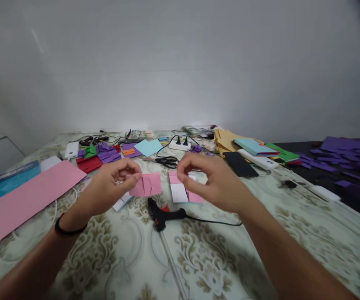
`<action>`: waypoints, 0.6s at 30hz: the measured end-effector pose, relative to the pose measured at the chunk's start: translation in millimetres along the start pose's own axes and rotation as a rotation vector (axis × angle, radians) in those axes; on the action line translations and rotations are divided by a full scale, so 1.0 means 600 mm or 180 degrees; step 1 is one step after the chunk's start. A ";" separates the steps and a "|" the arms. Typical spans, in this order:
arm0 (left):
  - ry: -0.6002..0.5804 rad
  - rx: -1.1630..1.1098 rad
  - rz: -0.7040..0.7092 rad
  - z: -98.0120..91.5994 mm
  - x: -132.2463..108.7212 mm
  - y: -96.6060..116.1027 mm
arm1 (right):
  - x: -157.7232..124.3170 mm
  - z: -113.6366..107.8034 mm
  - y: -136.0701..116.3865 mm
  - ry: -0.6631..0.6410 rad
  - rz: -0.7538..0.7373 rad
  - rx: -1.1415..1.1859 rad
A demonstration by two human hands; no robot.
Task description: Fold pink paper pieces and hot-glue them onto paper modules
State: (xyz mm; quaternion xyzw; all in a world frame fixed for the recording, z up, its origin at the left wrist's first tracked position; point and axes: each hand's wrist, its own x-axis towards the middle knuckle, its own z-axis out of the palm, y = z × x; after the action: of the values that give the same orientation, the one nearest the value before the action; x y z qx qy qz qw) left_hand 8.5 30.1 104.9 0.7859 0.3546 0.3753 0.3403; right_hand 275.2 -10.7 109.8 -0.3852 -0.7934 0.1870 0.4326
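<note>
My left hand (114, 185) pinches the left end of a small pink paper piece (148, 185) with creases or cut flaps, held above the table. My right hand (211, 179) is raised to the right of it, thumb and forefinger closed together; whether anything tiny sits between them I cannot make out. Below and between the hands lies a black glue gun (164, 214), its cord running right. Beneath my right hand rests a card with a white panel (179, 193) and pink parts. A white and blue paper piece (122, 201) lies under my left hand.
A long pink sheet (36, 196) covers a blue one at left. Coloured paper pieces (109, 154), a white power strip (180, 145) and cables lie farther back. At right are a black phone (240, 163), yellow paper (225, 139) and purple strips (351, 146).
</note>
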 end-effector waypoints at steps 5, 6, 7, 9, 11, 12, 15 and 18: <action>-0.0360 -0.0774 -0.1190 0.044 -0.051 -0.102 | -0.088 0.076 0.068 -0.0995 0.0702 -0.0579; -0.0375 -0.0832 -0.1228 0.052 -0.057 -0.114 | -0.100 0.090 0.077 -0.1124 0.0745 -0.0569; -0.0384 -0.0895 -0.1261 0.059 -0.063 -0.122 | -0.108 0.103 0.083 -0.1210 0.0744 -0.0538; -0.0384 -0.1000 -0.1272 0.068 -0.071 -0.129 | -0.117 0.120 0.088 -0.1166 0.0694 -0.0399; -0.0450 -0.1096 -0.1253 0.073 -0.077 -0.128 | -0.120 0.129 0.086 -0.0971 0.0739 -0.0194; -0.0520 -0.1121 -0.1226 0.076 -0.080 -0.126 | -0.122 0.131 0.084 -0.0897 0.0761 -0.0084; -0.0788 -0.1100 -0.1113 0.085 -0.092 -0.119 | -0.130 0.138 0.079 -0.0907 0.0656 0.0176; -0.0963 -0.1059 -0.0980 0.095 -0.104 -0.115 | -0.140 0.145 0.076 -0.0871 0.0433 0.0216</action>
State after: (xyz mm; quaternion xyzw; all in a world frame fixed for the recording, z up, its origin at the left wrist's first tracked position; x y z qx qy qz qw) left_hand 5.8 -0.6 0.2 0.7031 0.3485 0.2506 0.5670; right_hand 251.1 -43.9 -12.9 -0.3941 -0.8102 0.2933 0.3196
